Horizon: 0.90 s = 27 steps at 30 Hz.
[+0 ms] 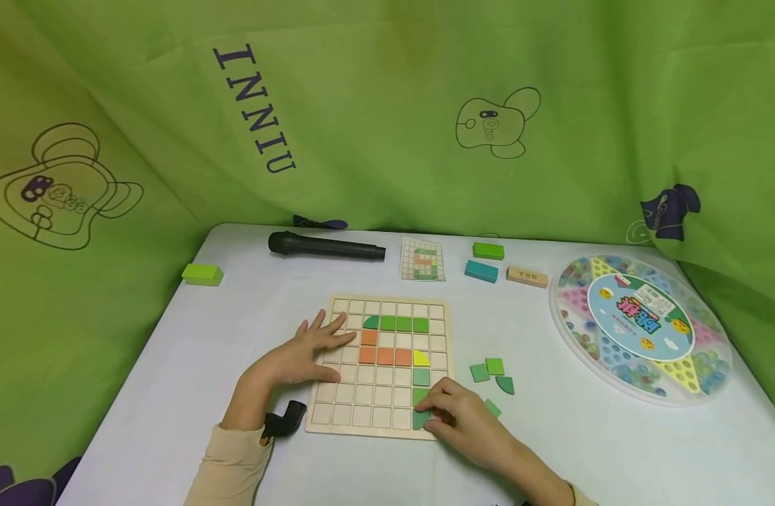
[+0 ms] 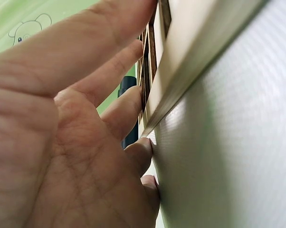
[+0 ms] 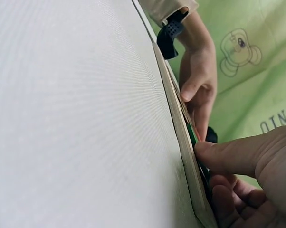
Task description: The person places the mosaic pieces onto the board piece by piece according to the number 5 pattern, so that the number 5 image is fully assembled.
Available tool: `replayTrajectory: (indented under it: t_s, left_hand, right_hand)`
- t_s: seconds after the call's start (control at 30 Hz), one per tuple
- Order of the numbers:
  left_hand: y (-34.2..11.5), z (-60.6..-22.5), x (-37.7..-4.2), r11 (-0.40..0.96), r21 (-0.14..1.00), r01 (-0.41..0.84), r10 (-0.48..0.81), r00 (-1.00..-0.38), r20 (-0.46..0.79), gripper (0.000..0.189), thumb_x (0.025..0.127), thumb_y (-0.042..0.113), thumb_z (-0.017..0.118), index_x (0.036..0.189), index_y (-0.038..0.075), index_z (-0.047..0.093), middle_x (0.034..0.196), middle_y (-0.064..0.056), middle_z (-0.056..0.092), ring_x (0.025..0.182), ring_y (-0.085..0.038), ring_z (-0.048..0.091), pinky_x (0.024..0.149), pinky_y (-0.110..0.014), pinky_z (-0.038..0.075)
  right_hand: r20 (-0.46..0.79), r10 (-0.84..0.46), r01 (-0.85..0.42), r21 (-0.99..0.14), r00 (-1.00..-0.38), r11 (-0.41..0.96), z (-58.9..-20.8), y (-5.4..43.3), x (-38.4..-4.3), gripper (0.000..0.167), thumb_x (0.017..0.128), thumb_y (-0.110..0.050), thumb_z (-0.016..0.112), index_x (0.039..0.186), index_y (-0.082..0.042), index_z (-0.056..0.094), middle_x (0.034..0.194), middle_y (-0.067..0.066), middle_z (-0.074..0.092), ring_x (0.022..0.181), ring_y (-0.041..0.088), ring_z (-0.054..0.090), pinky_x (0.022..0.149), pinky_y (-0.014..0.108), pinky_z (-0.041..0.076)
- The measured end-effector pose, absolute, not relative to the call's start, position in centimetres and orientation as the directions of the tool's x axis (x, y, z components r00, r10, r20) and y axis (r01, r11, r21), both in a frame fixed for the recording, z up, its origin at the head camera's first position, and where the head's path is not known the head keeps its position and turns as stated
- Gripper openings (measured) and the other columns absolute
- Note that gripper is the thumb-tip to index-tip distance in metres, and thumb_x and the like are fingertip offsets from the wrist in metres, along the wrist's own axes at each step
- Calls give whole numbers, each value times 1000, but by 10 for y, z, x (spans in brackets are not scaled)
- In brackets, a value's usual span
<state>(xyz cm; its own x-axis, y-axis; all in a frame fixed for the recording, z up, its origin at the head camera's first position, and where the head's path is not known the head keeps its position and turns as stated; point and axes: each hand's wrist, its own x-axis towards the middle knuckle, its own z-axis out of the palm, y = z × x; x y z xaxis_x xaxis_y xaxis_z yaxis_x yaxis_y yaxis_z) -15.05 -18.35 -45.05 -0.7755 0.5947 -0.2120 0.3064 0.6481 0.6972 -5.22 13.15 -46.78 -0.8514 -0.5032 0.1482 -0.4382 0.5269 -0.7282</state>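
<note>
- The grid board lies flat on the white desk.
- At the board's left edge, the left hand is spread wide, fingertips and thumb resting on the wood, holding nothing.
- At the board's near right corner, the right hand is narrowed, thumb and bent index finger pinching the dark green piece in the nearest row, second column from the board's right edge.
- Up that same column of the board come a green square, a teal square and a yellow piece with one rounded corner.
- Four orange squares make an L on the board, three in its middle row.
- Toward the board's far edge, a rounded green piece leads three light green squares.
- Just right of the board lie loose green pieces, one partly covered by the right hand.
- Beyond the board's far edge are a pattern card and a black microphone.
- Farther right of the board sits a round marble game; beyond its far right corner, three small blocks.
</note>
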Motion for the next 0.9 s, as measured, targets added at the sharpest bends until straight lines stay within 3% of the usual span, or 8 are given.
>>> replayTrajectory:
  t_s: [0.33, 0.47, 0.7, 0.9]
  left_hand:
    - [-184, -450, -149, 643, 706, 297, 590, -780, -209, 74, 76, 30, 77, 142, 17, 45, 159, -9, 13, 145, -38, -8, 116, -56, -7]
    - [-184, -452, -149, 640, 708, 299, 592, -780, -205, 74, 75, 31, 77, 142, 18, 46, 159, -9, 14, 145, -38, -8, 115, -57, -7]
    - [-184, -451, -149, 640, 703, 311, 597, -777, -199, 74, 75, 30, 77, 141, 17, 46, 159, -10, 15, 145, -39, -8, 115, -57, -7]
    - [-183, -449, -149, 638, 707, 305, 596, -777, -204, 74, 75, 29, 77, 141, 16, 46, 159, -10, 14, 145, -39, -8, 115, -57, -7]
  right_hand:
    - [159, -493, -417, -776, -856, 473, -464, 141, -56, 22, 82, -13, 73, 103, -17, 69, 93, -9, 62, 77, 1, 54, 64, 18, 51]
    - [162, -443, -397, -762, -882, 511, -458, 157, -62, 25, 80, -13, 74, 105, -16, 69, 99, -8, 66, 83, 5, 59, 70, 21, 53]
    - [159, -290, -324, -620, -944, 715, -453, 193, -72, 31, 77, -10, 77, 106, -16, 69, 108, -12, 62, 102, 10, 59, 85, 32, 54]
    - [150, -290, -324, -533, -945, 782, -458, 207, -81, 33, 78, -7, 75, 110, -14, 68, 116, -2, 61, 107, 19, 53, 87, 44, 49]
